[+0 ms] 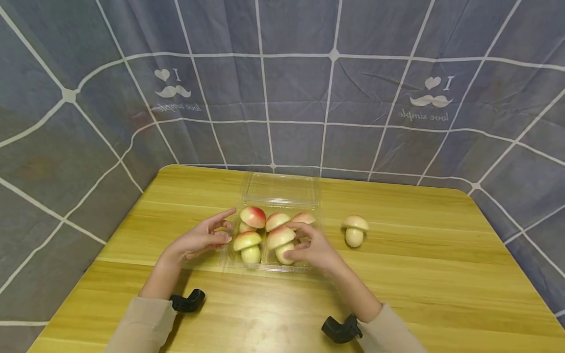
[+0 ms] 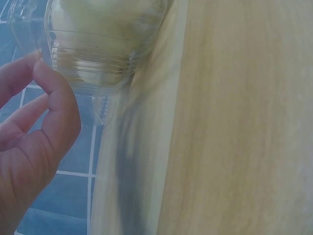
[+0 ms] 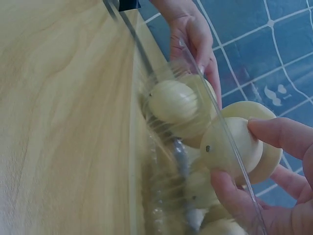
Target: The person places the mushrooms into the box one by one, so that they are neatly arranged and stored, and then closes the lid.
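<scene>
My right hand (image 1: 315, 247) holds a toy mushroom (image 1: 281, 239) with a pink-tinged cap, thumb and fingers around it, at the front right of an open clear plastic container (image 1: 275, 267). In the right wrist view the held mushroom (image 3: 232, 147) shows its pale round stem, with a small dark spot, behind the clear rim. My left hand (image 1: 200, 239) is at the container's left side, index finger extended and thumb by the rim. Inside sit a red-capped mushroom (image 1: 253, 217), a yellow-green one (image 1: 248, 241) and others (image 1: 278, 220) partly hidden.
One cream mushroom (image 1: 355, 230) stands on the wooden table (image 1: 419, 255), right of the container. The clear lid (image 1: 282, 188) is folded back behind it. A grey curtain with white lines (image 1: 295, 88) surrounds the table's back and sides. Black wrist-worn devices (image 1: 189, 300) are on both arms.
</scene>
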Demonstrator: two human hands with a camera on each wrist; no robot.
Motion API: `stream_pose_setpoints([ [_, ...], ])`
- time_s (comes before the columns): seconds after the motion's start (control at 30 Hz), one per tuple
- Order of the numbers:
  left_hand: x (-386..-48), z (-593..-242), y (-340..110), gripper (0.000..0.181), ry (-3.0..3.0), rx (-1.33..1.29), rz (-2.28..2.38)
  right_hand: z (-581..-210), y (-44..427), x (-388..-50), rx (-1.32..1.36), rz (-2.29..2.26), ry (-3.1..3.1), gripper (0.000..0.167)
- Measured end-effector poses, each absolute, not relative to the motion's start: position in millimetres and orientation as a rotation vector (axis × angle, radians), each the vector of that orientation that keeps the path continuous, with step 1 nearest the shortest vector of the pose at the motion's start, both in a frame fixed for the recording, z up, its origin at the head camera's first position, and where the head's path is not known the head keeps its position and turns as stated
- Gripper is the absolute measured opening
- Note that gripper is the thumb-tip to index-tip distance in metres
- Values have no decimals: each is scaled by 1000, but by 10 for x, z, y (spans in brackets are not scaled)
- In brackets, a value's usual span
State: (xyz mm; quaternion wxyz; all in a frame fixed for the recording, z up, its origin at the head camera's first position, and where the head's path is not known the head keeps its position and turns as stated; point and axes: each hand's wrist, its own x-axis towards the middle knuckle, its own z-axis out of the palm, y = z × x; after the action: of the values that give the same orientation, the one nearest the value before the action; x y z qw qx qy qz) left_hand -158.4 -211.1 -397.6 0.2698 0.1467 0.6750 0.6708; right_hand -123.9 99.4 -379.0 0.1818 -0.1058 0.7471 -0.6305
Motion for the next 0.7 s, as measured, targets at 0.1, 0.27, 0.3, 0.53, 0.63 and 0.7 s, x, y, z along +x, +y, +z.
stream_pose_setpoints([
  [0.1, -1586, -3979, -2115, 78, 1819, 395, 1807, -3807, 952, -1236, -302, -1779, 2104, 63],
  [0.27, -1591, -3989, -2118, 78, 1818, 405, 1805, -3832, 896, -1225, -290, -1768, 2127, 62],
  [0.3, -1592, -3991, -2118, 79, 1818, 405, 1805, -3833, 888, -1222, -284, -1766, 2132, 63],
  [0.53, -1594, -3998, -2119, 79, 1824, 395, 1803, -3832, 852, -1214, -262, -1731, 2179, 66],
  [0.63, -1595, -3995, -2120, 79, 1823, 399, 1804, -3836, 844, -1215, -262, -1719, 2189, 67],
  [0.7, -1596, -3992, -2119, 79, 1823, 404, 1805, -3838, 838, -1217, -263, -1713, 2194, 67],
])
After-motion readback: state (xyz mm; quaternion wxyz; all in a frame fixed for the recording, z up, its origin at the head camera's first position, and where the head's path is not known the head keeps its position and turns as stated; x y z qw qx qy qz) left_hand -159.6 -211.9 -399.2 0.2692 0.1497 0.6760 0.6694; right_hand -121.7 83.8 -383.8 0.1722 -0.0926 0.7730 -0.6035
